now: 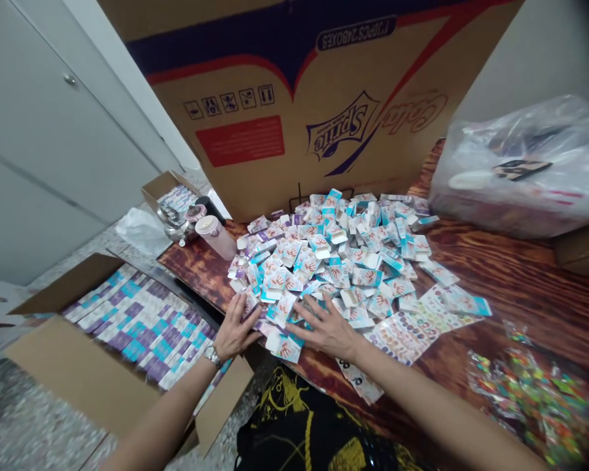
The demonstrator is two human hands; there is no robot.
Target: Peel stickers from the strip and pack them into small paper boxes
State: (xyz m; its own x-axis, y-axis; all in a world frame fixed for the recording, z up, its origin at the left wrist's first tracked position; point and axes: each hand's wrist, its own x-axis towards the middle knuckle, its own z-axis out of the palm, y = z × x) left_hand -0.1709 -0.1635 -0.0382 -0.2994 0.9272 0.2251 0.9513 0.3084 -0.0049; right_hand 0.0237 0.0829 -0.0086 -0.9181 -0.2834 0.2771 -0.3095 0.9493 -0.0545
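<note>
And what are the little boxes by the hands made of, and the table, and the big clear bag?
Little boxes: probably thin card, smooth and printed; open flaps show plain white insides.
Table: maybe wood, or just a wood-patterned cover; it has dark streaky grain and a slight shine.
Big clear bag: likely thin plastic, crinkled and shiny; things show through it.

small printed cardboard boxes (336,271) | white with blue or purple panels, reddish hand graphics | some end flaps open | jumbled heap, varied tilts | on wood-grain tabletop (500,255)
</note>
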